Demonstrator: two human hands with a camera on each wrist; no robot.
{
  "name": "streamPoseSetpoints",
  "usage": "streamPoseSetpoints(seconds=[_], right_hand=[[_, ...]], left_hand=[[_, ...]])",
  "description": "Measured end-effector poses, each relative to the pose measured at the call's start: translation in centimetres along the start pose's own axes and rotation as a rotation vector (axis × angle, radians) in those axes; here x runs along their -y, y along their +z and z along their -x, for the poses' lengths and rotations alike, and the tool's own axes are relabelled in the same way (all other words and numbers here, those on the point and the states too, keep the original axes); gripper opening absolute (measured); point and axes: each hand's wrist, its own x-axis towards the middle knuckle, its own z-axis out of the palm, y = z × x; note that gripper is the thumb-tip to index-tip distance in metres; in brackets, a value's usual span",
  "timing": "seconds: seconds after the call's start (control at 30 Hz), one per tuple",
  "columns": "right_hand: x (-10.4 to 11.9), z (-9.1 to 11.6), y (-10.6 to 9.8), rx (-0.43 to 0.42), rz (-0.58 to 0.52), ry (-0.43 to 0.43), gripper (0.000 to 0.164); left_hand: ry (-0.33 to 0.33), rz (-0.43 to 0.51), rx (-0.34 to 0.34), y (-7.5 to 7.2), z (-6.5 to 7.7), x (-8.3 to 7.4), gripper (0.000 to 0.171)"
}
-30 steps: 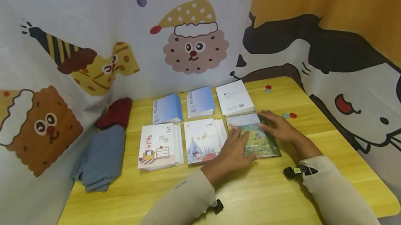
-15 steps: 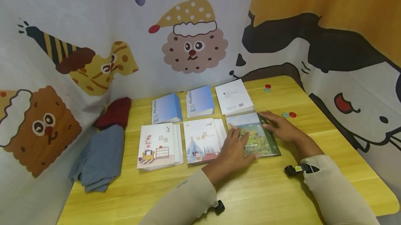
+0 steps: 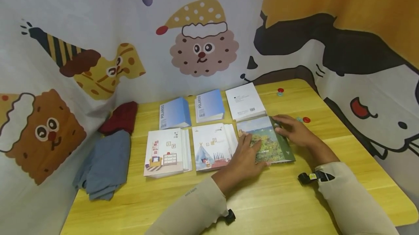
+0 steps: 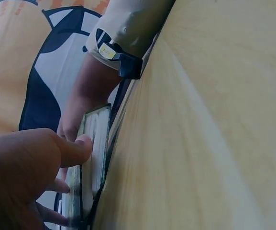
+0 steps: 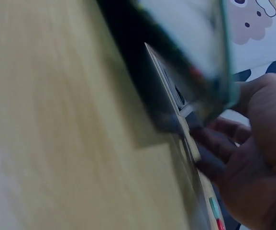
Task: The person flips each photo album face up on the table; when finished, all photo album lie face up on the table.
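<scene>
In the head view a photo album (image 3: 271, 142) with a painted sea-and-garden cover and dark green spine lies at the right end of the front row. My left hand (image 3: 244, 158) rests over its left part, fingers spread on the cover, thumb at the near page edge. At the far right corner my right hand (image 3: 296, 130) holds the spine side between thumb and fingers. In the right wrist view the blurred album (image 5: 195, 52) shows a dark shadow under it. Touching or almost touching its far edge is a white album (image 3: 245, 100) lying back side up.
Left of it are a tent-picture album (image 3: 209, 149) and a drawer-picture album (image 3: 165, 151); behind stand two blue albums (image 3: 171, 113). Grey-blue cloth (image 3: 109, 164) and dark red cloth (image 3: 121, 118) lie at the left. Small red and green discs (image 3: 306, 120) lie at the right.
The photo album has shifted slightly away and to the right, and glare has left its cover. My right hand has moved slightly with it; the left hand stays almost still.
</scene>
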Motion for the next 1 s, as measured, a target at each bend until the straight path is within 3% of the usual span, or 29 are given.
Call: streamPoseSetpoints(seconds=[0.1, 0.27, 0.43, 0.57, 0.73, 0.87, 1.0], right_hand=[[0.7, 0.1, -0.2, -0.029, -0.074, 0.025, 0.053], [1.5, 0.3, -0.5, -0.095, -0.339, 0.026, 0.056], [1.4, 0.5, -0.6, -0.105, -0.614, -0.097, 0.054], [1.2, 0.6, -0.9, -0.031, -0.816, -0.246, 0.053], [1.2, 0.6, -0.9, 0.044, -0.913, -0.359, 0.057], [1.2, 0.5, -0.9, 0.121, -0.968, -0.374, 0.064], [1.3, 0.4, -0.5, 0.143, -0.828, -0.321, 0.073]], left_hand=[[0.025, 0.032, 0.007, 0.1, 0.0, 0.1, 0.080], [0.097, 0.058, 0.017, -0.1, 0.0, -0.1, 0.081], [0.189, 0.083, 0.010, -0.6, 0.1, -0.4, 0.084], [0.221, 0.143, 0.010, -0.9, 0.3, -0.5, 0.087], [0.237, 0.209, -0.007, -1.2, 0.4, -0.7, 0.093], [0.266, 0.257, -0.050, -1.6, 0.4, -1.1, 0.095], [0.289, 0.309, -0.125, -2.0, 0.4, -1.3, 0.095]])
